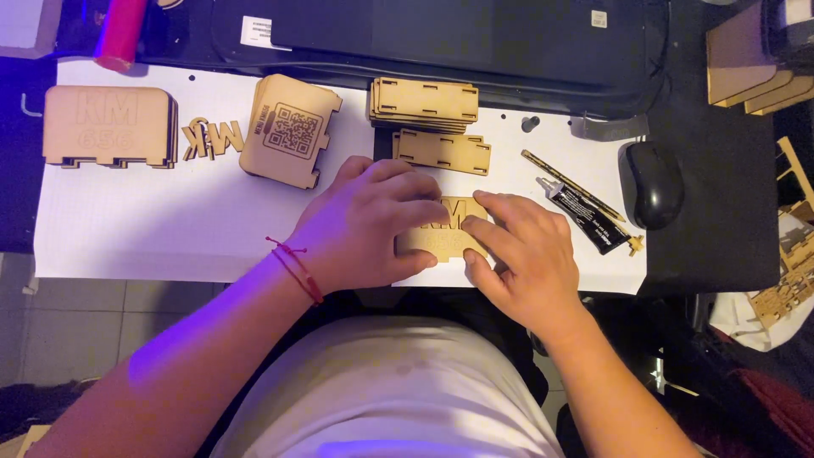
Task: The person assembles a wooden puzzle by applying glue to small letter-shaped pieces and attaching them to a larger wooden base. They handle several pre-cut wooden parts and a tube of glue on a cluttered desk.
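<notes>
Two bare hands press down on one small engraved wooden panel (448, 227) lying flat on the white sheet (153, 220) at the centre of the frame. Its middle shows between the hands; its ends are hidden under them. The left hand (373, 222), with a red string bracelet (297, 270) at the wrist, lies palm-down over the panel's left part, fingers curled over its top edge. The right hand (519, 254) covers the right part, fingers spread narrowly and flat on the wood. Neither hand lifts the piece; both pin it to the sheet.

Just above the hands lies a slotted wooden strip (443, 151), and above that a stack of similar strips (422, 103). At upper left stand an assembled wooden box (108, 125), cut-out wooden letters (210, 139) and a stack of panels with a square code pattern (290, 129). Right of the hands lie a pencil (570, 185), a black glue tube (587, 219) and a black mouse (651, 183).
</notes>
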